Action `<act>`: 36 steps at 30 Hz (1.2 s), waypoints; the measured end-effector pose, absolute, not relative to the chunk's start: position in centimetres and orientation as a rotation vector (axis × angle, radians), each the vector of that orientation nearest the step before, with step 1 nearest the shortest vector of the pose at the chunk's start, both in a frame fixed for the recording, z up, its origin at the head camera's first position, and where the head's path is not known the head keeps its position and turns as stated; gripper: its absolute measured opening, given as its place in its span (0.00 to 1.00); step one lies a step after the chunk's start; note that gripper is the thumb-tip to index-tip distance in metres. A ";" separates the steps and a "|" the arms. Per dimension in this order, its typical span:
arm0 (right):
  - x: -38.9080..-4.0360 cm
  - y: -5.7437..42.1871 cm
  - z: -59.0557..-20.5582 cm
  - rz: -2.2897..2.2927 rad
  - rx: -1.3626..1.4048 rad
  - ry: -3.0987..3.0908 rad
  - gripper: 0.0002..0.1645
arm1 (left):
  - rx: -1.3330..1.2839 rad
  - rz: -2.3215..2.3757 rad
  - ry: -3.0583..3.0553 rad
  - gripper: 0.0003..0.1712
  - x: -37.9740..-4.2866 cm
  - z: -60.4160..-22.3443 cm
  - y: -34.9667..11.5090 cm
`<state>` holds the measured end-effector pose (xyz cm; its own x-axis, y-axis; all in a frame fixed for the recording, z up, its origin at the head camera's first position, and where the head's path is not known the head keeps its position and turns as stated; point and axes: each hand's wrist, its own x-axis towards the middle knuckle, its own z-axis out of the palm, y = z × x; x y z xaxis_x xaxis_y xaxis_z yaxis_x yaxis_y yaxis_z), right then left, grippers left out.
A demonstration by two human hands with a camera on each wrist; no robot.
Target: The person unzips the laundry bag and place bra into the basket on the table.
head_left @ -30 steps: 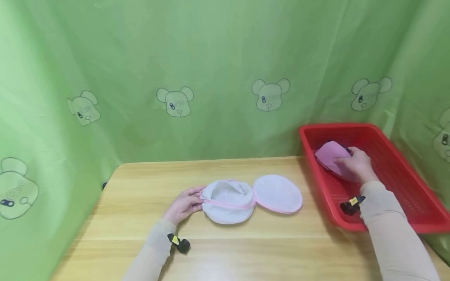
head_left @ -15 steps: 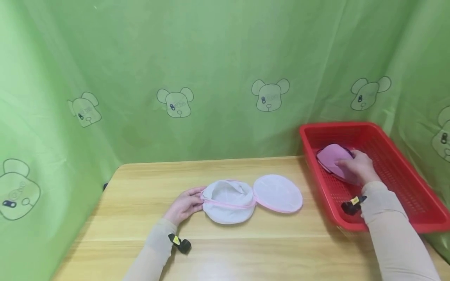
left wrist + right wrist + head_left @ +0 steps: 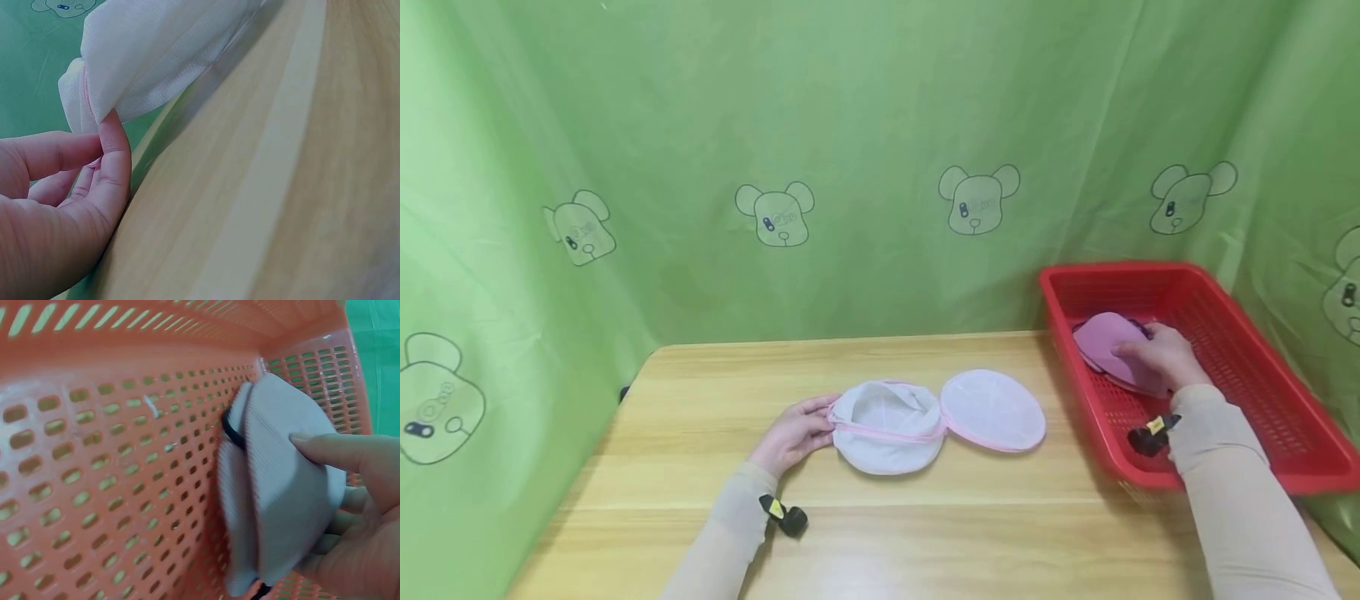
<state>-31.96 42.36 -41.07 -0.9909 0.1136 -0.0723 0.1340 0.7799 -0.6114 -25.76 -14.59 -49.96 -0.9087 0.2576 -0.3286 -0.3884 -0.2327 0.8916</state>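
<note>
A round white mesh laundry bag point(image 3: 887, 454) with pink zipper trim lies on the table, its circular lid point(image 3: 994, 412) folded open to the right. My left hand point(image 3: 793, 437) pinches the bag's left edge between thumb and fingers, seen close up at the cloth point(image 3: 156, 56) in the left wrist view. Inside the red basket, my right hand point(image 3: 1168, 354) grips a folded, pink, cup-shaped cloth piece point(image 3: 1105, 342) with black elastic. The right wrist view shows the thumb on the front of this cloth point(image 3: 281, 481); the fingers behind it are partly hidden.
The red perforated plastic basket point(image 3: 1285, 400) stands at the table's right side. A light wood table point(image 3: 715, 375) spans the front, with a green curtain point(image 3: 865, 283) printed with bear heads around its back and sides. A small black camera sits on each wrist.
Inside the basket, my right hand and the pink cloth piece have shifted slightly downward in view. My left hand keeps its hold on the laundry bag, which stays in place.
</note>
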 end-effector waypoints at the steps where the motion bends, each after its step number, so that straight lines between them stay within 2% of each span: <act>1: -32.0 42.4 -41.0 -0.988 0.192 2.931 0.51 | -0.159 2.184 1.625 0.36 -25.8 -49.9 -14.6; 10: -32.0 42.4 -40.7 -0.929 0.173 2.862 0.48 | -0.132 2.201 1.614 0.36 -26.0 -50.0 -14.6; 18: -31.9 42.5 -40.9 -1.003 0.121 2.828 0.37 | -0.138 2.193 1.619 0.36 -25.9 -50.0 -14.6; 28: -31.8 42.6 -40.1 -1.048 0.133 2.727 0.47 | -0.106 2.193 1.593 0.37 -25.7 -49.8 -14.5; 36: -31.7 42.6 -39.4 -0.992 0.161 2.882 0.42 | -0.099 2.192 1.585 0.37 -25.8 -49.8 -14.5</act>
